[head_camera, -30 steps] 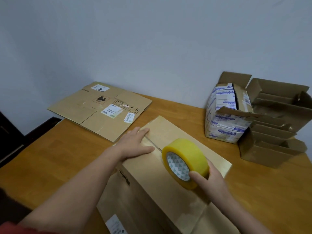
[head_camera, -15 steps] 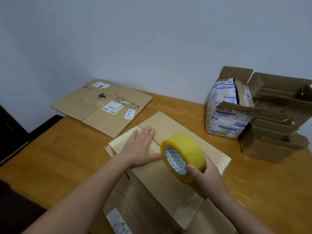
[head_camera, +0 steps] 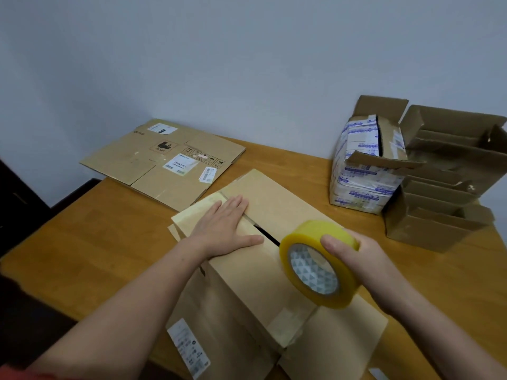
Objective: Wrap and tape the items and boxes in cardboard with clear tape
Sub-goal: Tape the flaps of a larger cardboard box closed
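Note:
A brown cardboard box lies in the middle of the wooden table, its top flaps meeting at a seam with a dark gap. My left hand presses flat on the left flap beside the seam, fingers straight. My right hand grips a yellowish roll of clear tape, held on edge over the near part of the seam. A piece of tape sticks on the box's near corner.
A flattened cardboard box with labels lies at the back left of the table. At the back right stand a box wrapped in printed tape and several open cardboard boxes. A grey wall runs behind.
My left hand slid further along the seam and flattened out. The right hand drew the tape roll nearer and to the right, uncovering a dark gap in the seam.

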